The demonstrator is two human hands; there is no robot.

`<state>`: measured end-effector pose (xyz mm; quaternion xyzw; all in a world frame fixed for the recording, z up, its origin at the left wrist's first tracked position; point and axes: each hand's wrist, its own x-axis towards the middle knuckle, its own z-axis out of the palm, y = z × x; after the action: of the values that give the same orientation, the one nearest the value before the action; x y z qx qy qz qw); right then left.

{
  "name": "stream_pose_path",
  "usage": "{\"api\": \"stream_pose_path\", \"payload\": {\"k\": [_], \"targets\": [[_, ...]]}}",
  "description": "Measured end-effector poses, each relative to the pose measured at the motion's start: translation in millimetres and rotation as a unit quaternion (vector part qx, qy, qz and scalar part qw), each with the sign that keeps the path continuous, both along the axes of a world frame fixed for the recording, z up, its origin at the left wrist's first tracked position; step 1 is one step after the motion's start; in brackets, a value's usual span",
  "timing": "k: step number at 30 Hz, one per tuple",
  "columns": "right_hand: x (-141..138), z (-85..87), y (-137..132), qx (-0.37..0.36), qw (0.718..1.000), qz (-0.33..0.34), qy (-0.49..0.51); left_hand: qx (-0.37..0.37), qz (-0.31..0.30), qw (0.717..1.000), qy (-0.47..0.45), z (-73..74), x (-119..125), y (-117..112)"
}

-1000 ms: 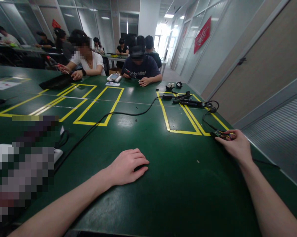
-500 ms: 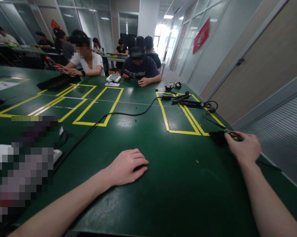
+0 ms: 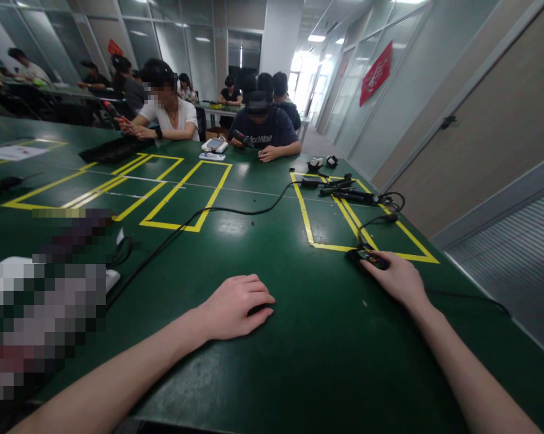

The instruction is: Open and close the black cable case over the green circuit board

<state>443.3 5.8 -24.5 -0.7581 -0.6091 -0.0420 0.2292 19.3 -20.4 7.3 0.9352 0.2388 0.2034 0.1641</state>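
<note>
My left hand [image 3: 240, 306] lies palm down on the green table [image 3: 299, 361], with its fingers stretched out, the thumb apart and nothing in it. Farther off on the right, my right hand [image 3: 402, 280] grips a small black device [image 3: 356, 256] with what look like green and orange circuit parts on top. The thumb and fingers partly hide it, so its exact kind is unclear. It is low over the table or on it, near the front line of the yellow tape [image 3: 332, 247]. A thin black cable [image 3: 362, 228] runs from it to a connector behind.
Black tools and cables [image 3: 355, 196] lie within the taped area at the right. A long black cord [image 3: 235, 211] crosses the table. Two white-and-black pieces [image 3: 315, 163] stand behind. Two people sit opposite, near a white device [image 3: 214, 145] and a black tray [image 3: 113, 149].
My right hand has moved left with the black device, pulling its cable along. The left hand stays in place on the table. The view has shifted slightly.
</note>
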Motion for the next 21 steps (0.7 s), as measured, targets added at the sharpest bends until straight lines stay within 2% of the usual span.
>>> {"api": "stream_pose_path", "payload": {"k": [2,4,7,9,10,12,15,21], "targets": [[-43.8,4.1,-4.9,-0.014,0.996,0.087,0.033,-0.002,0.000,1.000,-0.006,-0.7,0.6,0.6],[-89.3,10.4,-16.5,-0.032,0.974,0.212,0.070,0.006,0.001,1.000,-0.022,-1.4,1.3,0.9],[-146.4,20.0,-42.6,-0.080,0.904,0.407,0.100,0.040,0.006,0.996,-0.079,-1.1,2.4,0.0],[-170.5,23.6,-59.0,-0.106,0.859,0.491,0.101,0.057,0.011,0.991,-0.117,-0.4,3.2,-1.3],[-177.9,24.1,-65.0,-0.108,0.844,0.516,0.095,0.059,0.009,0.990,-0.125,-0.2,3.5,-2.1],[-184.8,23.0,-71.7,-0.104,0.833,0.536,0.090,0.050,-0.011,0.992,-0.115,-0.7,4.0,-3.4],[-183.1,19.3,-70.3,-0.083,0.837,0.532,0.094,0.025,-0.035,0.996,-0.076,-2.6,3.6,-3.6],[-175.5,18.1,-61.3,-0.028,0.836,0.530,0.138,0.010,-0.019,1.000,-0.007,-2.4,-0.1,-0.3]]}}
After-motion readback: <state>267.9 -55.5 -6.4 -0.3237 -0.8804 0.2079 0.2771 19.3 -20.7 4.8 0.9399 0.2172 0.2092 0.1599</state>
